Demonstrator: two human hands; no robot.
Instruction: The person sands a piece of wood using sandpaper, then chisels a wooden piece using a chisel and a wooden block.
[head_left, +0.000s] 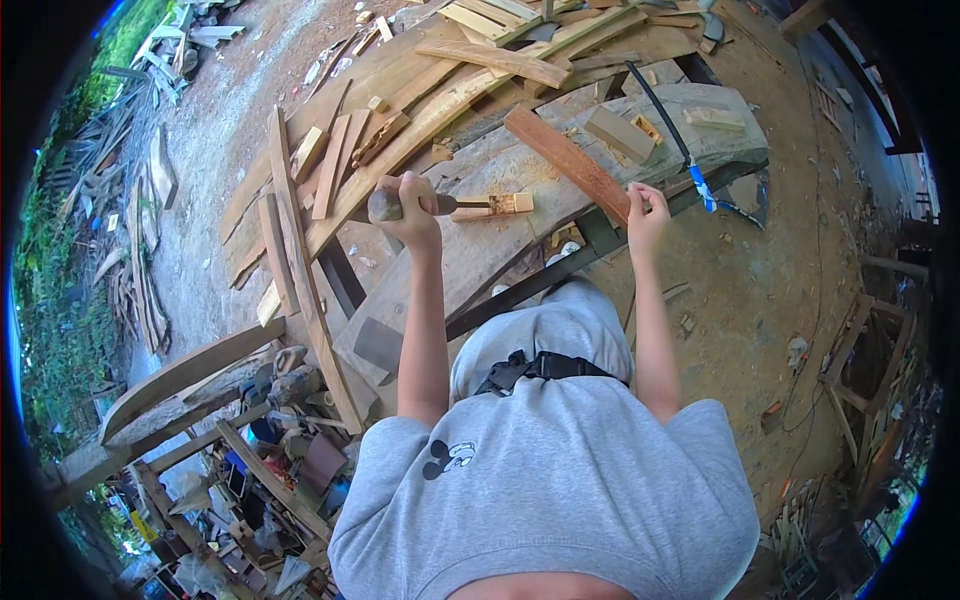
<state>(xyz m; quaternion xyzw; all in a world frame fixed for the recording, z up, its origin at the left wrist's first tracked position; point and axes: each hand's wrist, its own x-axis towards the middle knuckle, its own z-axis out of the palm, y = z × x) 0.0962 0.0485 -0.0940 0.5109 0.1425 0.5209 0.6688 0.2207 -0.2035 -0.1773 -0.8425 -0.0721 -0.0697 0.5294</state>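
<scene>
Over the grey slab [480, 243], at 11 o'clock, the left hand [408, 207] grips a round-handled chisel [384, 206], blade meeting the pale block [514, 204] at 12. At 2, the right hand [648, 207] has pinched fingers by a reddish board [568, 160] (whether they grip it, I cannot tell). Beyond it lies a blue-gripped black tool [701, 187]; planks [495, 62] crowd 10 to 12, cut off above. The chisel's tip is indistinct.

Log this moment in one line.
left hand: holds chisel, tip at pale block; right hand: holds reddish bar by end; block: on worn plank
</scene>
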